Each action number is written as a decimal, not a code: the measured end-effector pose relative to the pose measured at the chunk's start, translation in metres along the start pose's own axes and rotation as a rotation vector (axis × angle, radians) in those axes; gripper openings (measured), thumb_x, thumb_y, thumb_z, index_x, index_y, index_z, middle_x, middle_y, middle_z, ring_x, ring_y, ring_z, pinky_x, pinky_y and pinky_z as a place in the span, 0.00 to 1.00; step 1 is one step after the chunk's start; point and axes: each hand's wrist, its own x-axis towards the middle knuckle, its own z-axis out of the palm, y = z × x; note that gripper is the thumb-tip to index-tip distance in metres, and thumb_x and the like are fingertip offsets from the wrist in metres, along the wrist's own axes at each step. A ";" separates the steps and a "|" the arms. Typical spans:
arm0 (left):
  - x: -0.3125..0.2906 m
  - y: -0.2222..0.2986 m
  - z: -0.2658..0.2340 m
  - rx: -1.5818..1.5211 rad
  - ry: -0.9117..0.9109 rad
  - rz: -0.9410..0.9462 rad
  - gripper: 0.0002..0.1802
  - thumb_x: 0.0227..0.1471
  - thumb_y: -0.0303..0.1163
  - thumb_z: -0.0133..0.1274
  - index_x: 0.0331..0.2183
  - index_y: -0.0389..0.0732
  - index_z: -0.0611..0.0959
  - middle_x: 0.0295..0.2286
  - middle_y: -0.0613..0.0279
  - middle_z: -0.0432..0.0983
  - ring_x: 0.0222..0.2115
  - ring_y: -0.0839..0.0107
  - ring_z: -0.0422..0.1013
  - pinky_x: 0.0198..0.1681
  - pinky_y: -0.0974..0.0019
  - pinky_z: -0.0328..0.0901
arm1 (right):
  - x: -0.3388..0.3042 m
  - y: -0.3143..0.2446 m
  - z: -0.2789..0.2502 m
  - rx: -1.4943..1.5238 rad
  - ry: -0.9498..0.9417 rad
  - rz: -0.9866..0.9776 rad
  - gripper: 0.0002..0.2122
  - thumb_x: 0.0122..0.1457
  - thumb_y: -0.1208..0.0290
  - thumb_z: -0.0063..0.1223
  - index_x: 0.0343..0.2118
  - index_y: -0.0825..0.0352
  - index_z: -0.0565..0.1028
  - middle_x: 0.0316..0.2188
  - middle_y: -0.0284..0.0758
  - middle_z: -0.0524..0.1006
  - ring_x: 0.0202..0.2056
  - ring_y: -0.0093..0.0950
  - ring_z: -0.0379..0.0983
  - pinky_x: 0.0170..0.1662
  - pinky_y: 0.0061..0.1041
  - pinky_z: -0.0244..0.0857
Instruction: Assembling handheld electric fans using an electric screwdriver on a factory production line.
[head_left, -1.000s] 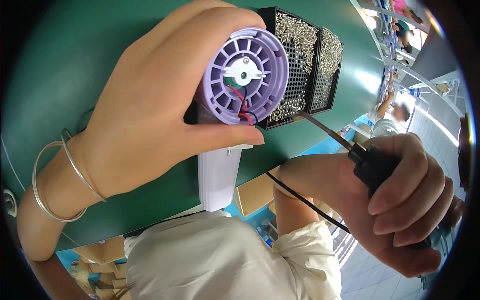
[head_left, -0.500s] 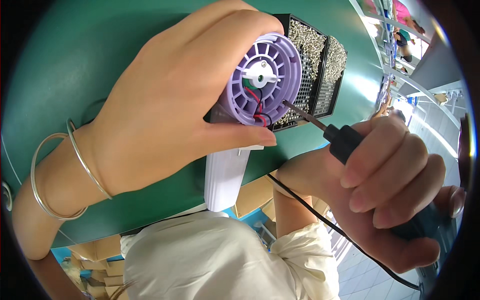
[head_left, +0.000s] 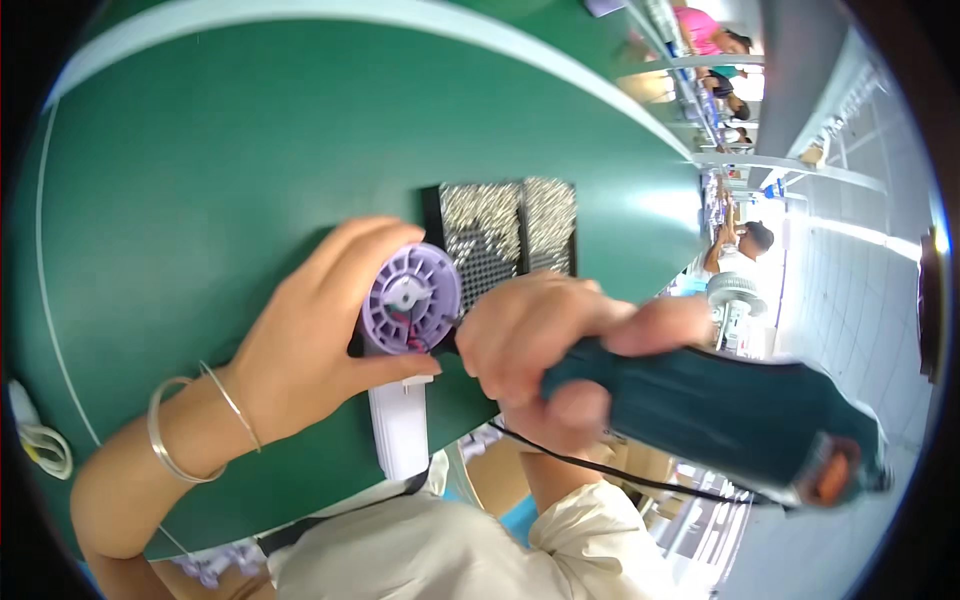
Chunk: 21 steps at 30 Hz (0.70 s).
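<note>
Lilac slotted housing (head_left: pixel 443 300) at 9 o'clock of R hand (head_left: pixel 535 335); L hand (head_left: pixel 310 330) fingers spread, gripping its rim; R fingers wrapped on driver (head_left: pixel 700 415). Prob. light, stiff, slick; wires (head_left: pixel 413 341) delicate, so hold outer wall.

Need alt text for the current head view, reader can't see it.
A left hand holds a round, slotted lilac housing with a pale handle, while a blurred right hand grips a dark teal corded power screwdriver close to it. Two black trays of silver screws sit nearby on a green tabletop.
</note>
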 end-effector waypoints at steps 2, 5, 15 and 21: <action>-0.003 0.006 0.001 0.015 -0.041 -0.017 0.44 0.33 0.35 0.70 0.51 0.36 0.67 0.47 0.47 0.67 0.49 0.49 0.65 0.52 0.56 0.62 | -0.008 -0.001 0.018 -0.167 0.230 0.084 0.18 0.59 0.64 0.55 0.39 0.56 0.54 0.14 0.32 0.67 0.13 0.26 0.64 0.18 0.28 0.64; 0.003 0.010 0.004 -0.028 -0.076 0.023 0.43 0.31 0.36 0.71 0.50 0.36 0.68 0.45 0.48 0.68 0.46 0.49 0.66 0.51 0.55 0.62 | -0.007 -0.012 0.011 -0.150 0.165 0.062 0.20 0.58 0.68 0.57 0.38 0.56 0.53 0.13 0.33 0.67 0.13 0.27 0.63 0.18 0.29 0.62; 0.007 0.086 -0.032 1.177 -0.056 -0.153 0.32 0.39 0.57 0.61 0.32 0.36 0.75 0.28 0.53 0.67 0.26 0.56 0.71 0.27 0.59 0.67 | -0.017 -0.065 -0.028 -0.039 0.452 -0.379 0.14 0.67 0.59 0.32 0.51 0.58 0.61 0.15 0.28 0.60 0.13 0.19 0.54 0.16 0.19 0.55; 0.041 0.077 -0.025 1.373 -0.230 -0.120 0.23 0.46 0.46 0.54 0.35 0.35 0.77 0.31 0.48 0.71 0.25 0.56 0.72 0.29 0.59 0.68 | -0.026 -0.039 -0.048 -0.321 0.542 -0.124 0.12 0.63 0.69 0.37 0.49 0.60 0.59 0.14 0.30 0.59 0.12 0.22 0.53 0.16 0.24 0.54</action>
